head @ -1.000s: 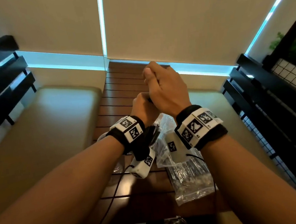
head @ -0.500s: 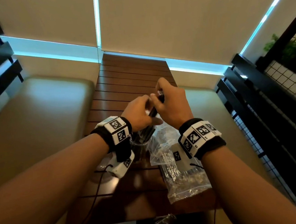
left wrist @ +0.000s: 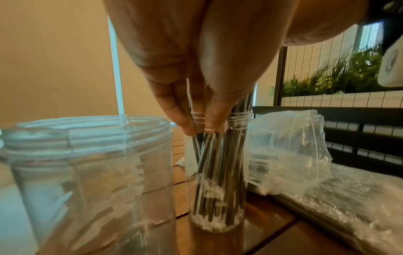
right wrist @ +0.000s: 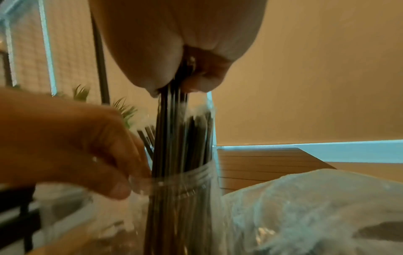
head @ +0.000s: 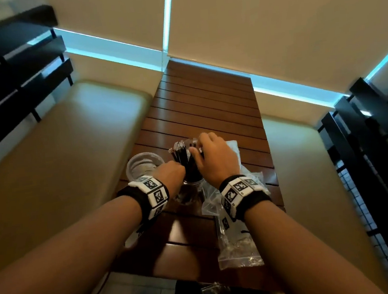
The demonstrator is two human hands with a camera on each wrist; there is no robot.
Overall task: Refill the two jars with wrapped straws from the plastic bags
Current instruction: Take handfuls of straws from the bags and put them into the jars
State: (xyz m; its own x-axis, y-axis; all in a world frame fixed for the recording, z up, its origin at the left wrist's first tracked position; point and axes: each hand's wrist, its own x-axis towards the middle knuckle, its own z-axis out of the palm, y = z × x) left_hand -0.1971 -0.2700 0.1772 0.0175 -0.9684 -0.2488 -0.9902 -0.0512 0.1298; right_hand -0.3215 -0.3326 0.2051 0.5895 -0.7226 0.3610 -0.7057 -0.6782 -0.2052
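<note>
Right hand [head: 215, 156] pinches the bundle of wrapped straws [left wrist: 214, 165] by its top, lower ends already down in the narrow jar [left wrist: 218, 198], while the left hand [head: 170, 172] pinches that jar's rim. Looks like loading jar 1, so next comes letting go and fetching more from the plastic bag [head: 238, 244]. The empty jar [head: 145, 167] stands just left, and the worktop [head: 207, 102] beyond lies open.

Clear glossy plastic jars [left wrist: 91, 172]; crinkly transparent bags [left wrist: 305, 155]; polished slatted-wood table [head: 204, 112].
</note>
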